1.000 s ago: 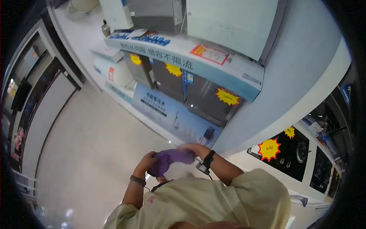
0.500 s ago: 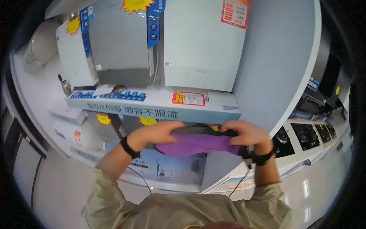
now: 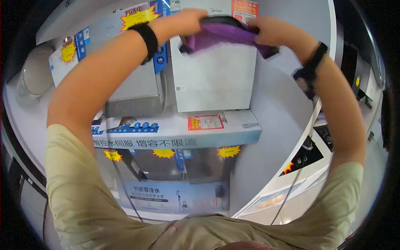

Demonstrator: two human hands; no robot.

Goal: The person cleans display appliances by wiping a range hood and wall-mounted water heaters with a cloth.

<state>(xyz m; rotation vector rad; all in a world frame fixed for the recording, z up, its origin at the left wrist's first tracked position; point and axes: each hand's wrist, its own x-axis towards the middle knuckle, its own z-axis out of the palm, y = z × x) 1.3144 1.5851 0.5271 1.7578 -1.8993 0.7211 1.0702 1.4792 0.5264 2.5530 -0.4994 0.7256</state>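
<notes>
Both my hands are raised high in the head view, with a purple cloth (image 3: 223, 37) with black edging stretched between them. My left hand (image 3: 187, 23) is closed on one end of it, and my right hand (image 3: 273, 31) grips the other. The cloth looks slightly blurred and sags in the middle. Just behind it stands a tall white appliance (image 3: 212, 83); whether the cloth touches that front, I cannot tell. Black bands circle both wrists.
A shelf (image 3: 175, 142) with Chinese lettering runs below the white appliance and carries a red price card (image 3: 205, 122). A grey appliance (image 3: 135, 98) stands to the left. A partition wall (image 3: 287, 121) rises on the right, with black cooktops (image 3: 302, 157) beyond it.
Both hands have risen and reached forward with the purple cloth, from below the shelf front to the upper part of the white appliance. My arms are now stretched out further.
</notes>
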